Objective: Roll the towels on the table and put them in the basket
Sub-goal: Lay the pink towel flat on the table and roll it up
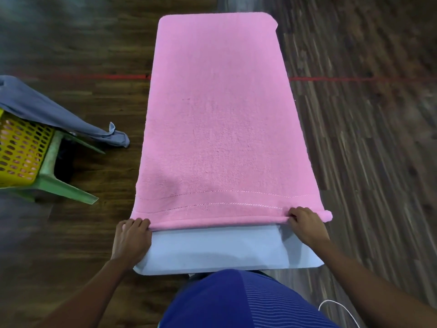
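A pink towel (220,119) lies flat along the narrow white table (212,252), covering all but its near end. Its near edge is turned over into a thin roll. My left hand (132,237) grips the roll at its left end, fingers curled over it. My right hand (305,224) grips the roll near its right end, with a short stub of roll sticking out past it. A yellow perforated basket (21,150) stands at the far left, holding something pink inside.
The basket rests on a green plastic stool (61,185). A grey-blue cloth (54,114) drapes over the basket's top and hangs toward the table. Dark wooden floor with a red line surrounds the table. A white cable (340,308) lies at lower right.
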`<action>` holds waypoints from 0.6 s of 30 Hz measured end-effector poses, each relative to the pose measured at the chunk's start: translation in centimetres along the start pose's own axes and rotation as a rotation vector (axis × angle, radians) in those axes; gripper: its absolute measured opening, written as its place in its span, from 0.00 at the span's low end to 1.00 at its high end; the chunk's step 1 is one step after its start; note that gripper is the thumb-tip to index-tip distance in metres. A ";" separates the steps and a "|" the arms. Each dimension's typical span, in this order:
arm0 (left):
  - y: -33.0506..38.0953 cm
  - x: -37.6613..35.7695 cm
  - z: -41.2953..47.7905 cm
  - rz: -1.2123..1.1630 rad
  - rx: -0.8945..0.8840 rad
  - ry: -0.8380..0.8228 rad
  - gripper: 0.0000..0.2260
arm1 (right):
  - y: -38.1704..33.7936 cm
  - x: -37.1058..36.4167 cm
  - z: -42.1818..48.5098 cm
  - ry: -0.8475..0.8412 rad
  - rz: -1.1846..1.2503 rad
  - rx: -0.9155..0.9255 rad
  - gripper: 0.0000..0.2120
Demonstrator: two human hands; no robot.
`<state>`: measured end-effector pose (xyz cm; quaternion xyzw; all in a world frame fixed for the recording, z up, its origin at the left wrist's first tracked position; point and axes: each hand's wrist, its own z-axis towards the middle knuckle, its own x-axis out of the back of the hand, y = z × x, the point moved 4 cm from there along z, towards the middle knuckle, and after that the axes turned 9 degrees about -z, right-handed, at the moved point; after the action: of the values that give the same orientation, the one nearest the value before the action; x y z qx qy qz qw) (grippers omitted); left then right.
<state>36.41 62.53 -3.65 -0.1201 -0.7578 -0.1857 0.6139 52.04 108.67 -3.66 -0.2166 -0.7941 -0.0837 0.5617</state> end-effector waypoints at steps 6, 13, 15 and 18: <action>-0.3 0.9 2.1 -0.091 0.171 0.020 0.03 | 0.1 1.3 1.6 -0.003 0.010 -0.069 0.07; 1.4 0.5 2.7 -0.353 0.141 0.058 0.08 | -0.2 -0.4 0.2 0.235 -0.092 0.070 0.11; 1.4 -0.5 1.7 -0.294 0.092 0.048 0.14 | -0.4 -1.2 -0.8 0.268 -0.083 0.100 0.12; 0.9 -0.6 1.3 -0.236 0.043 0.040 0.16 | -0.4 -1.7 -1.4 0.278 -0.013 0.057 0.13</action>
<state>35.78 63.88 -4.32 -0.0132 -0.7579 -0.2428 0.6053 53.49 107.41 -4.68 -0.1820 -0.7120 -0.0940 0.6716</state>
